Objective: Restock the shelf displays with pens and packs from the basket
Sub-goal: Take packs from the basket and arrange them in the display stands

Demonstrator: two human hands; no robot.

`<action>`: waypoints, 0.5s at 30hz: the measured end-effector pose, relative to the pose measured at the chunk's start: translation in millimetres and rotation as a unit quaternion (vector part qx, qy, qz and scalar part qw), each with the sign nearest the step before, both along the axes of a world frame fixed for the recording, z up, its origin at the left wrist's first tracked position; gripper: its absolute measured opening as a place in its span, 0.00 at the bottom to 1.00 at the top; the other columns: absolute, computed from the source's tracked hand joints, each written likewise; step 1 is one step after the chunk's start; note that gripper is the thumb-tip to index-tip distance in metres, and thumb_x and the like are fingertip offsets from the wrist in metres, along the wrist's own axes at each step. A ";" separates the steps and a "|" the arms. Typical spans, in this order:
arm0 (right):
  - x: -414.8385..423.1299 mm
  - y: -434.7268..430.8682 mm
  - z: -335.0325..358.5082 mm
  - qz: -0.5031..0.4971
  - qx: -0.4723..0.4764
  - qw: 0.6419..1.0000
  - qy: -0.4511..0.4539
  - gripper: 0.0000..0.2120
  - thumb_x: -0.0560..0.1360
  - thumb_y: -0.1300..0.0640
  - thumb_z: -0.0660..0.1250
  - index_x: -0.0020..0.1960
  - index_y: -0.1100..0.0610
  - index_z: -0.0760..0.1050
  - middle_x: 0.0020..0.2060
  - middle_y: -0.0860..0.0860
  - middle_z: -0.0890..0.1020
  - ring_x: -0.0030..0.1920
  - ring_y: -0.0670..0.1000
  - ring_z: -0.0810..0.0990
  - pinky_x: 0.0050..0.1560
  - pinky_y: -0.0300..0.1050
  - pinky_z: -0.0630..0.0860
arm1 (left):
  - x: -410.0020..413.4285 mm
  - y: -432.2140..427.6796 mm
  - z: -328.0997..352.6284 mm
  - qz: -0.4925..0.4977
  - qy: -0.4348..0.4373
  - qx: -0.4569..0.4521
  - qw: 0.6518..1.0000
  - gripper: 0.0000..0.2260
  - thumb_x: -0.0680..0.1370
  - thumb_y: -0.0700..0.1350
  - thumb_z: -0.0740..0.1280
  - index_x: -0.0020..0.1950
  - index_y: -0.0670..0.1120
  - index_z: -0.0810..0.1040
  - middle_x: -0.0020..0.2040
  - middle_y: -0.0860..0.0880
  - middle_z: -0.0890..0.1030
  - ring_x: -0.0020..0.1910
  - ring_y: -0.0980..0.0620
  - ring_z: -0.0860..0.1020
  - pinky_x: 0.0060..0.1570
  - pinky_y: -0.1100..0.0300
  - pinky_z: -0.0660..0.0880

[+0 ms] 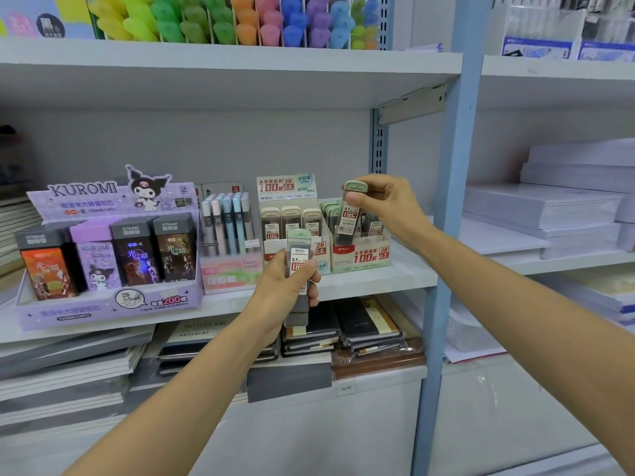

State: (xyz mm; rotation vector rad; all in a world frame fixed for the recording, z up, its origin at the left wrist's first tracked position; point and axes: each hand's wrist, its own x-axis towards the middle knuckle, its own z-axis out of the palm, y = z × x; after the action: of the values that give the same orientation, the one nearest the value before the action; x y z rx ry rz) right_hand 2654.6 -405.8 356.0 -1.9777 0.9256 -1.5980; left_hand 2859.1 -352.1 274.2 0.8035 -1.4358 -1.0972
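A white shelf (360, 286) faces us. Our right hand (385, 204) pinches one lead case (348, 218) over the 0.7 box (360, 257) — our left hand (285, 286) grips a stack of cases (298, 259).

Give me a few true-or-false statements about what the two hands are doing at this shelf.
1. The right hand holds a lead case over the green 0.7 box. True.
2. The left hand is empty. False: it grips several lead cases in a stack.
3. The purple Kuromi box sits to the right of the green box. False: it is far to the left.
4. Notebooks lie on the shelf below. True.
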 end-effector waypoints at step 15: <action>5.3 -10.1 -6.4 -0.032 0.016 0.999 0.036 0.11 0.73 0.59 0.72 0.55 0.53 0.78 0.48 0.51 0.84 0.48 0.49 0.84 0.51 0.45 0.81 | 4.8 0.5 -1.7 -0.007 0.014 0.011 1.000 0.08 0.80 0.41 0.65 0.60 0.44 0.74 0.37 0.48 0.80 0.32 0.52 0.76 0.34 0.57 0.77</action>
State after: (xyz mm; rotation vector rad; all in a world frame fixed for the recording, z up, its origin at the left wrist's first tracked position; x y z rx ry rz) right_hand 2659.9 -416.0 349.6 -2.0135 1.0456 -1.5459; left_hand 2863.8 -351.6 272.4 0.7923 -1.4102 -1.1321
